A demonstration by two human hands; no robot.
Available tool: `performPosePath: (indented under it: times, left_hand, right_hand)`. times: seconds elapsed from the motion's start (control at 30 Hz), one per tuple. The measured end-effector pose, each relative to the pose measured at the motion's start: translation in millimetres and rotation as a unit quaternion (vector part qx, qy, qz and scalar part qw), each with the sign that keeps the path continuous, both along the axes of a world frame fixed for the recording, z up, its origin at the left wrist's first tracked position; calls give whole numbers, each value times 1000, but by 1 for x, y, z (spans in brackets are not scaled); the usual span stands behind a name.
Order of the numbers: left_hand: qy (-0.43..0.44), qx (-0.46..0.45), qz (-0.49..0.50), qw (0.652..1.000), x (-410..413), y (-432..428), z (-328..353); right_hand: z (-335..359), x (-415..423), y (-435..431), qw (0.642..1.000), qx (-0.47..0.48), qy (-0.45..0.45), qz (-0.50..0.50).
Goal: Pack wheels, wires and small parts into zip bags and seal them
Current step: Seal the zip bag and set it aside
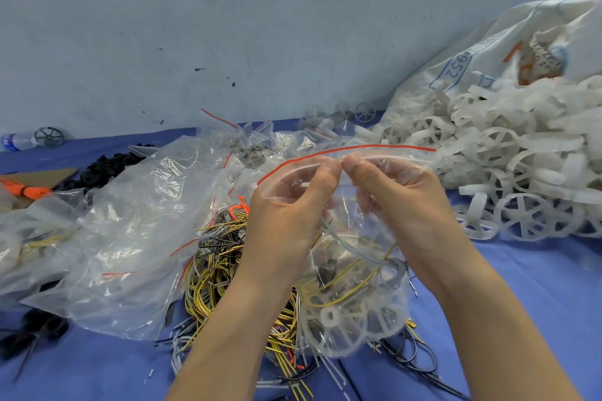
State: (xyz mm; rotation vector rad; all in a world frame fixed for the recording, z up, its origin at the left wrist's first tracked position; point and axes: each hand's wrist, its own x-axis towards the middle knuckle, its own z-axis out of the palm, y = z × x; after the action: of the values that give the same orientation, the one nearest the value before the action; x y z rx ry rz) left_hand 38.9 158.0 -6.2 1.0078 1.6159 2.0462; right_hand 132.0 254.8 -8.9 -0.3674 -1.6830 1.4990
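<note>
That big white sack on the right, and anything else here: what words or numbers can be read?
"952", upside down in blue inside a blue frame, on the white woven sack.
Dark print on the crumpled paper label in the sack's mouth: too blurred to read.
Label of the water bottle at far left: too small to read.

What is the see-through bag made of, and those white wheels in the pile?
The zip bag looks like thin clear plastic film: glossy, crinkled, with wires showing through. The white wheels seem to be moulded plastic, milky and slightly translucent with a dull finish.
</note>
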Motion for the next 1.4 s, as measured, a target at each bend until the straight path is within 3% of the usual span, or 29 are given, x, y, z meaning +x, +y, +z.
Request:
performPosePath:
  times: [0.23,0.63,1.1,1.4]
  left_hand:
    - [-4,11,-6,1000,-2,1,0]
    - [-28,0,-24,999,-10,2,-4]
    - [-90,14,-44,995,-11,6,-6]
    - [-103,13,-32,994,-16,8,-8]
  right_hand:
    - [0,1,1,1000,4,4,4]
    - [-1,2,3,994,-105,34,22]
    - [-2,1,2,995,-95,29,10]
    - [-1,7,8,978,-173,111,-28]
